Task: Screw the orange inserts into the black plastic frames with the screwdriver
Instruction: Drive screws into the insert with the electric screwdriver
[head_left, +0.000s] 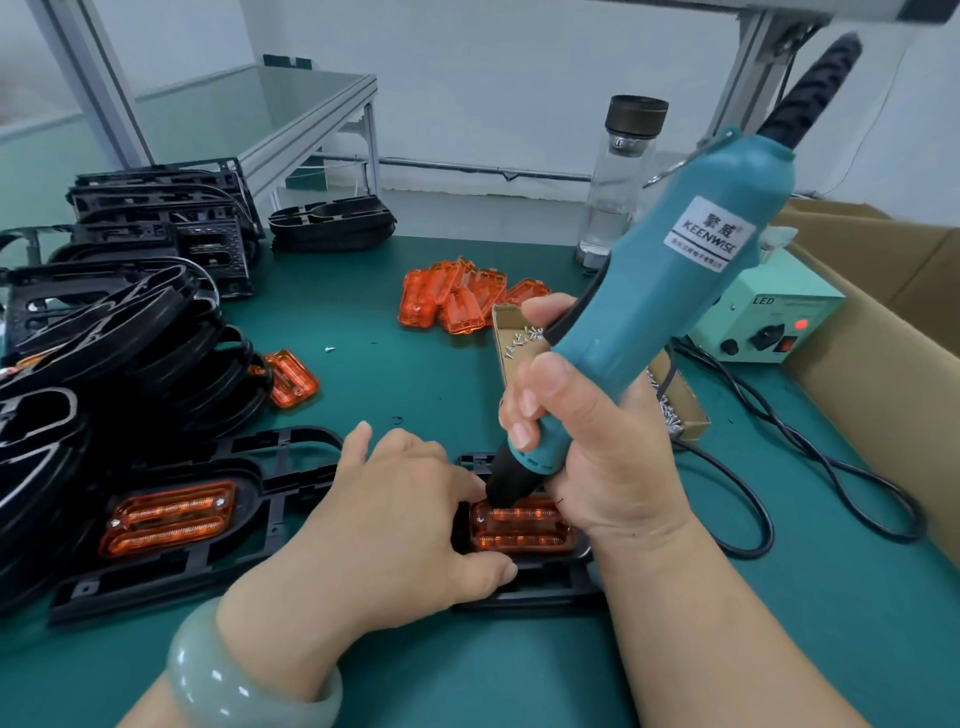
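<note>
My right hand (587, 447) grips a teal electric screwdriver (670, 270), tilted, its black tip down on the upper left corner of an orange insert (524, 530). That insert sits in a black plastic frame (530, 592) near the table's front. My left hand (395, 519) rests on this frame's left side, thumb along the insert's lower edge and fingers beside the tip. To the left lies another black frame (280, 483) with an orange insert (169, 517) in it and screws at two corners.
Stacks of black frames (130, 322) fill the left side. Loose orange inserts (462, 299) lie mid-table, one more (291, 379) by the stacks. A cardboard tray of screws (680, 410), a power supply box (769, 322), its black cable (810, 467), a glass bottle (618, 176) and a cardboard box (883, 332) stand right.
</note>
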